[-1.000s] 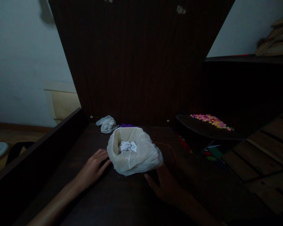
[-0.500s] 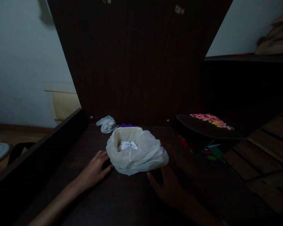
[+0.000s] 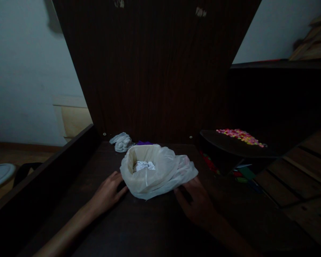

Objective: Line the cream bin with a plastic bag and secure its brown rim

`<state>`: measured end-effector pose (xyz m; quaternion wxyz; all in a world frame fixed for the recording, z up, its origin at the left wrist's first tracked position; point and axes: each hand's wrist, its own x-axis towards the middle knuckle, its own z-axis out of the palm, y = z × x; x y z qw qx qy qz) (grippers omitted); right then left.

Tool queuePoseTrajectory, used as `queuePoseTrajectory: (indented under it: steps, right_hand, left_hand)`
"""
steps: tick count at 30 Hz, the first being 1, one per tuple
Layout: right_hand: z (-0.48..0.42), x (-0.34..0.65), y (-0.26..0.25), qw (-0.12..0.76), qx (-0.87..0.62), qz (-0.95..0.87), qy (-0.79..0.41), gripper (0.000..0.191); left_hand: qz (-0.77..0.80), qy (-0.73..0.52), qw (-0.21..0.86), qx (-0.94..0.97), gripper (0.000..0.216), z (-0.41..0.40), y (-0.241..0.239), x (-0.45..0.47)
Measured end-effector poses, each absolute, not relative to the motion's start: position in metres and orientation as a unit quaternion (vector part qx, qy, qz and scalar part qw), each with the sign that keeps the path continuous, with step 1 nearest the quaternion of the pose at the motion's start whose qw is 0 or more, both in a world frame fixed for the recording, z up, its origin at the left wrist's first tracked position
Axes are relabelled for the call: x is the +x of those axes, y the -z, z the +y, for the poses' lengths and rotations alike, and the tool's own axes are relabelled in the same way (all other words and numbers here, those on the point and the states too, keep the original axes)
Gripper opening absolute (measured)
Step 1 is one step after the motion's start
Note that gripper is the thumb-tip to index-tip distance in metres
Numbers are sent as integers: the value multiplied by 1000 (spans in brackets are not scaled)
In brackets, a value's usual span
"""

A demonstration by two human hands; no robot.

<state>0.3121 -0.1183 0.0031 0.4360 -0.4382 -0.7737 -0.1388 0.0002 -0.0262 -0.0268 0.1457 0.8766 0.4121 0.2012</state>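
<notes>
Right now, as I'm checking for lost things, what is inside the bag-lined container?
Crumpled white paper shows inside the bag-lined container; anything beneath the paper is covered from view.

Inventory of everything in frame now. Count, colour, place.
bagged container: 1, whitish, centre
crumpled paper: count unclear, white, inside container
crumpled bag: 1, pale grey, behind container, leftward
purple item: 1, purple, behind container, partly hidden
dark surface: 1, dark brown, under container
panel: 1, dark brown, upright at back
small pieces: many, pink/yellow, right-hand shelf
shelf: 1, dark, right
small items: several, red/green/blue, below shelf
slats: several, brown, far right
wall: pale, background
round object: 1, pale, lower left
left hand: 1, beside container's left
right hand: 1, at bag's right end
</notes>
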Motion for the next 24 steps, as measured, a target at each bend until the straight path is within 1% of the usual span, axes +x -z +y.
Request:
queuePoseTrajectory:
  steps: [5,11,16,20,24]
  right_hand:
    - [-117,317,-13,427,-459,-770,117,11]
    - [-115,324,-13,396,-493,-769,90,16]
    - [-115,326,-12,408,-524,-747,-4,22]
    - [-117,326,-14,405,-544,-729,-93,31]
    - [-116,328,-9,396,-551,-719,-151,35]
  left_hand:
    - [397,-228,171,873,35,-26,20,0]
    - [402,-225,205,863,43,-29,14,1]
    - [416,-223,224,853,58,-34,13,1]
    - [433,-237,234,837,59,-37,15,-2]
    - [470,-236,223,821,64,-38,25,-10]
